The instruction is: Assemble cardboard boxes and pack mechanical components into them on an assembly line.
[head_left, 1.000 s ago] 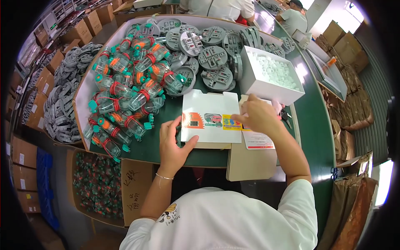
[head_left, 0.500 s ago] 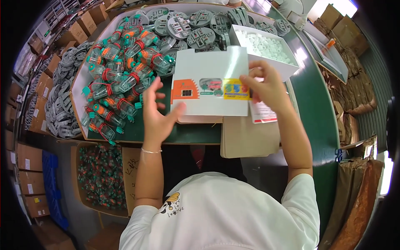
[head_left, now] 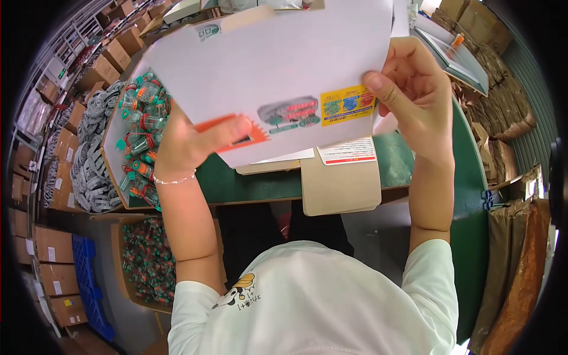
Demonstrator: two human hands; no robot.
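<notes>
A white printed carton [head_left: 266, 65], which looks flat, is held up in front of me over the table, tilted with its right side higher. Orange, green and yellow print runs along its lower part. My left hand [head_left: 192, 145] grips the lower left edge, thumb across the orange print and fingers hidden behind. At the right edge, my right hand [head_left: 420, 100] pinches the carton, its thumb on the front by the yellow print. Beneath it lie a stack of brown cardboard sheets [head_left: 342, 192] and a white leaflet with red print [head_left: 350, 155].
Clear bottles with green and orange parts [head_left: 139, 127] lie in a tray at the left of the green table [head_left: 254, 186]. A box of small green and orange pieces [head_left: 148, 260] stands below. Grey bands [head_left: 94, 154] are heaped beyond, near a blue pallet [head_left: 92, 284].
The carton has come up and closer, tilting, and now covers the grey discs and the box of white pieces. My left hand, open beside it before, has taken hold of its left edge.
</notes>
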